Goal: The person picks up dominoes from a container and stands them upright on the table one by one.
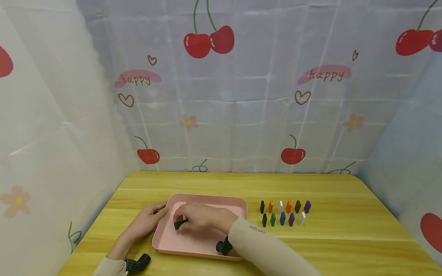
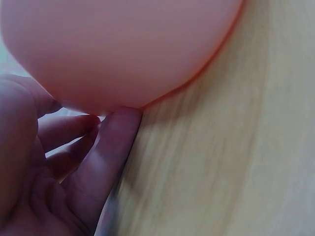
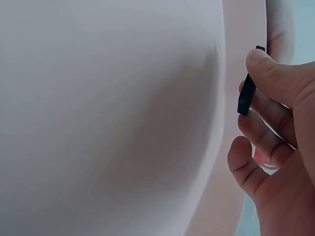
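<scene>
In the head view a shallow pink tray [image 1: 172, 245] lies on the wooden table. My left hand [image 1: 148, 220] holds the tray at its left edge; in the left wrist view the thumb [image 2: 120, 128] touches the tray's wall [image 2: 123, 54], and part of the index finger is hidden behind it. Above the tray's left part, my right hand [image 1: 200, 218] pinches a small black domino [image 1: 180, 224] between thumb and fingers. The right wrist view shows this black domino [image 3: 247, 93] held lengthwise, apart from the tray floor [image 3: 108, 98].
Right of the tray, two rows of small dominoes stand upright, among them an orange domino [image 1: 288, 207], a green domino [image 1: 273, 219] and a white domino [image 1: 302, 218]. A cherry-print curtain [image 1: 241, 99] encloses the table [image 1: 328, 253] at the back and sides.
</scene>
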Demonstrator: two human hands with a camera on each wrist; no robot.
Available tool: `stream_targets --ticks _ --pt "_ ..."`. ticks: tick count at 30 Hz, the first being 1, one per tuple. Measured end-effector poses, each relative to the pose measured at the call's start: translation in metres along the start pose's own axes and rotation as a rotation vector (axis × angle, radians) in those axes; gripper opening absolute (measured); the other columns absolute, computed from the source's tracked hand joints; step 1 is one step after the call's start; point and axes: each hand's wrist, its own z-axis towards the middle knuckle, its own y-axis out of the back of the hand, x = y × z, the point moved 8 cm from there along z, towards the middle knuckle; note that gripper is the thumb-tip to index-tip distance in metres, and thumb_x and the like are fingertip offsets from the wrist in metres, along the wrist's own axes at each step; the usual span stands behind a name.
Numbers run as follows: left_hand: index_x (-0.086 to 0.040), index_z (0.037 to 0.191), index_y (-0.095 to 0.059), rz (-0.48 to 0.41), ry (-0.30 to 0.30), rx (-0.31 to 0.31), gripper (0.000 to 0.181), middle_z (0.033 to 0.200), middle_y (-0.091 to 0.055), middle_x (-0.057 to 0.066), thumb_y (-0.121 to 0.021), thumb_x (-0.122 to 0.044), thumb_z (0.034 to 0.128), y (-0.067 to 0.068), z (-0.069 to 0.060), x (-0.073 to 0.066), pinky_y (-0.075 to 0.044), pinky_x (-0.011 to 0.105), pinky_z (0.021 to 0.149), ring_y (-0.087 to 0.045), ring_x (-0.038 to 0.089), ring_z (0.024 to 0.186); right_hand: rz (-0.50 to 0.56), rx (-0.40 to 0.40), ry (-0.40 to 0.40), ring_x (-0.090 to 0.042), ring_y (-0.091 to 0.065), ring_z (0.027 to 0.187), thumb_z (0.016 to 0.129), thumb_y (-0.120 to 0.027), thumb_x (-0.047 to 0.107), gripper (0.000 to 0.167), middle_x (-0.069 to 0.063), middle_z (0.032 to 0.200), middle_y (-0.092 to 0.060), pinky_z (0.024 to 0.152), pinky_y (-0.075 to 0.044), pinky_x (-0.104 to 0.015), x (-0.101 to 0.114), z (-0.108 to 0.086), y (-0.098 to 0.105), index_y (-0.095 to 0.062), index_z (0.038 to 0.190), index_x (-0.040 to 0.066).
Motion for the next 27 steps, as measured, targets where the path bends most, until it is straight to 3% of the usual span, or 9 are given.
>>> stream_targets --ticks 14,23,27 --pt "-0.001 0.158 -0.037 0.027 0.005 -0.018 0.062 0.157 -0.044 0.027 -0.051 -0.037 0.1093 0.001 -0.001 -0.001 -0.061 0.032 0.083 -0.065 0.02 0.12 -0.054 -0.016 0.047 0.0 -0.06 0.094 0.098 -0.072 0.02 0.026 0.009 0.108 -0.068 0.085 -0.045 -0.008 0.007 -0.017 0.01 -0.07 0.124 0.018" --pt "0.002 0.158 -0.037 0.022 -0.022 -0.01 0.063 0.155 -0.045 0.029 -0.052 -0.036 0.109 -0.001 -0.002 -0.003 -0.061 0.032 0.084 -0.064 0.026 0.122 -0.014 -0.044 0.077 0.0 -0.061 0.095 0.1 -0.07 0.021 0.025 0.012 0.104 -0.066 0.084 -0.046 -0.008 0.013 -0.04 0.026 -0.069 0.124 0.015" --pt "0.0 0.157 -0.038 0.033 -0.014 -0.029 0.062 0.155 -0.047 0.027 -0.052 -0.036 0.109 0.0 -0.002 -0.001 -0.061 0.03 0.084 -0.065 0.024 0.121 0.016 -0.055 0.075 -0.002 -0.062 0.097 0.1 -0.069 0.018 0.026 0.01 0.105 -0.066 0.087 -0.051 -0.013 0.009 -0.052 0.03 -0.068 0.126 0.013"
